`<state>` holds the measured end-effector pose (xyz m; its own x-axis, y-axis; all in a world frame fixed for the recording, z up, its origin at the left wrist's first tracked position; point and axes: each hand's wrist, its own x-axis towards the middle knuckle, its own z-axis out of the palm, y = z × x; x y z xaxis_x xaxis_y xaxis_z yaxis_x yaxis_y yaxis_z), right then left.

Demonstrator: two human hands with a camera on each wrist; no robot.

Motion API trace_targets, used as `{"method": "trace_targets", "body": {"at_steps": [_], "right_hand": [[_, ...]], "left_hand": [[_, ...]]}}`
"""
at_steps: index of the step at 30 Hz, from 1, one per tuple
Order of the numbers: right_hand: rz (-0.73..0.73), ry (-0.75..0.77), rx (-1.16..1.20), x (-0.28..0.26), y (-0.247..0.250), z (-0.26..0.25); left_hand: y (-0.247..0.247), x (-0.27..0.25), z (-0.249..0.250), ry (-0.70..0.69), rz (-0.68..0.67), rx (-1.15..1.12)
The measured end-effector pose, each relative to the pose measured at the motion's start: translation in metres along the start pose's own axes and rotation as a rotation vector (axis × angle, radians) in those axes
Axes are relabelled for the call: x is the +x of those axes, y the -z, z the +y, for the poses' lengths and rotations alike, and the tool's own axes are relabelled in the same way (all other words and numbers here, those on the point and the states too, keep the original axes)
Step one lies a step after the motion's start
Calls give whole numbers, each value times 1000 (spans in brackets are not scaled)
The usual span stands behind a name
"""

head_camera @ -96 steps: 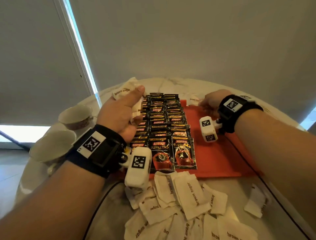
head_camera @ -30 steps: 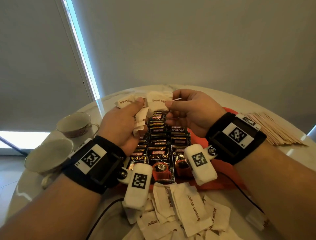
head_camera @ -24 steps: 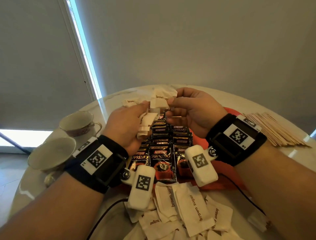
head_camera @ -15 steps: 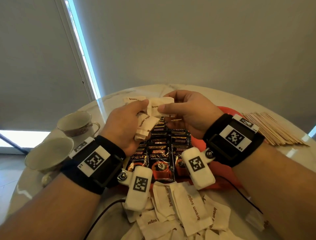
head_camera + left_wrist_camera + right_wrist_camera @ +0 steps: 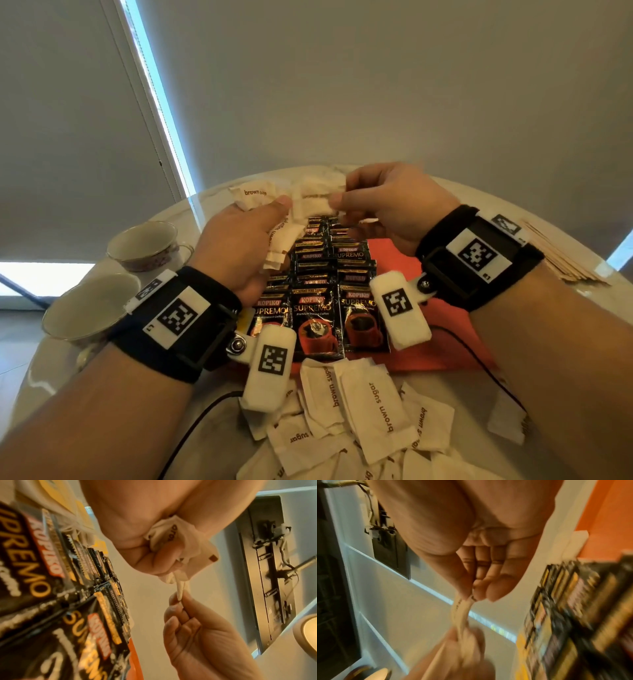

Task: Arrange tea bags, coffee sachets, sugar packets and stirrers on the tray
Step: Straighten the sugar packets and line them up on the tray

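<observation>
White paper sugar packets (image 5: 274,236) fill the left hand (image 5: 239,246), bunched in its curled fingers. The right hand (image 5: 394,205) pinches one packet (image 5: 315,202) between thumb and forefinger, just beside the left thumb. Below both hands, coffee sachets (image 5: 318,308) cover the orange tray (image 5: 442,346), mostly hidden. The right wrist view is blurred.

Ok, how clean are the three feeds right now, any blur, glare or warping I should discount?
Head view: sharp, print on the coffee sachets legible, wide-angle bending at the edges, bright window strip blown out. Left wrist view: warm cast, near sachets soft, the sugar packet pinched by the right hand fairly crisp. Right wrist view: motion-smeared, sachets streaked, the left hand blurred.
</observation>
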<state>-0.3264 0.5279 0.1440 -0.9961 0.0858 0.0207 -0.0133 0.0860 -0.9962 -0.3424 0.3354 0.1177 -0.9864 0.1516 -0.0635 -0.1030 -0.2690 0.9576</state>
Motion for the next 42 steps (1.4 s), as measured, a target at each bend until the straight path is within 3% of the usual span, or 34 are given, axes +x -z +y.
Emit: {"method": "trace_targets", "body": {"at_steps": [3,5,8,11,17,26,32,35,39,42], "right_hand": [[234,-46,27,21,29,5],[363,-159,3,39,52,23],[402,-349,-188,57,73,52],[408,-388,-284,69,79,63],[298,-393,-362,83,74,56],[404,-391,-126,80,75,57],[198,-447,-258,69,56,52],[200,-448,-236,68,54,51],[254,-315,-115,52,48,35],[51,-218,-13,22,26,16]], "left_hand": [[6,8,-1,34,21,-17],[9,12,-2,54,12,-44],[11,17,-4,70,-11,-64],[12,19,-4,71,-24,-72],[14,19,-3,80,-35,-91],[14,22,-5,82,-33,-86],[13,20,-6,74,-50,-68],[11,19,-7,79,-49,-59],[11,18,-7,81,-66,-50],[6,14,-7,73,-79,-42]]}}
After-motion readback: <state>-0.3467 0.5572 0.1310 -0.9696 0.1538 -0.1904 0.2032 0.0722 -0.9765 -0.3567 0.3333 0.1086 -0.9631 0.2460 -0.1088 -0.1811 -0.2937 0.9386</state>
